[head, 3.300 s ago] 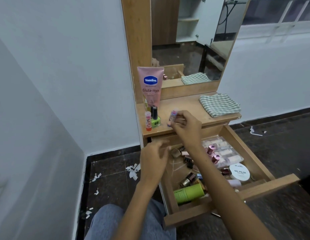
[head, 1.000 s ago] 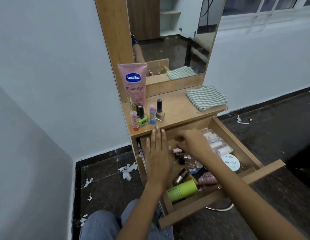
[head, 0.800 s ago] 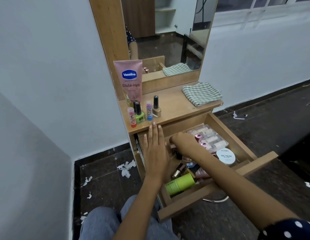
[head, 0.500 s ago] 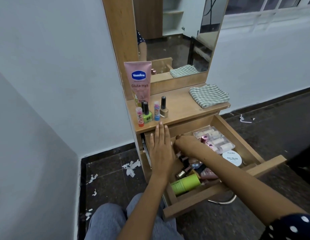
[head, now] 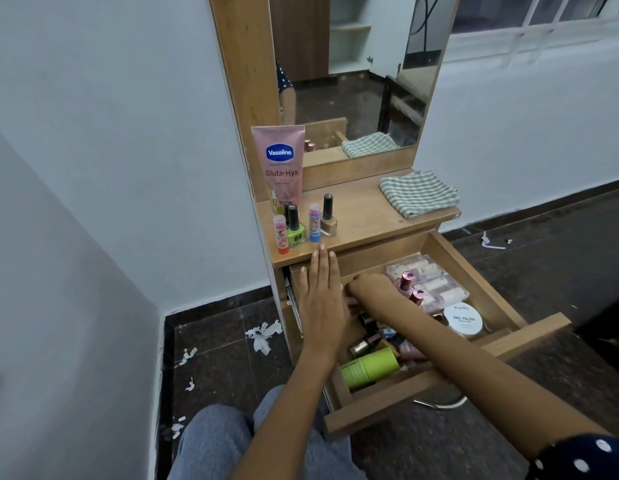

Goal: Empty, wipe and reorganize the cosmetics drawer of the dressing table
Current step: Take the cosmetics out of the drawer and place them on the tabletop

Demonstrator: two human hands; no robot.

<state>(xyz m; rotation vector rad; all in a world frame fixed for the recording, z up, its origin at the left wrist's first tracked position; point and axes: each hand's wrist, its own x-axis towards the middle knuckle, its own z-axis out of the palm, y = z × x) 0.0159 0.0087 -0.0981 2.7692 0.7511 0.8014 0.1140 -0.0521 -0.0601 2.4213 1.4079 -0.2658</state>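
The drawer (head: 529, 332) stands pulled out beneath both your hands and is far from emptied: a green tube (head: 368, 368) lies at the near end under your right forearm, a white nail polish jar (head: 467, 319) and a clear case of bottles (head: 434, 284) sit to the right of your right hand. On the tabletop (head: 367, 216), just beyond your left fingertips, stand the pink lotion tube (head: 282, 164) and four small bottles; the beige nail polish bottle (head: 328, 218) is new there since three seconds ago, so removal is progressing one piece at a time. The checked cloth (head: 419, 194) lies untouched, well beyond your right hand; wiping has not begun. Your left hand (head: 320, 299) lies flat, fingers straight, over the drawer's left edge. Your right hand (head: 367, 289) has gone back down among the small bottles, fingers curled under; what they grip, if anything, cannot be told.
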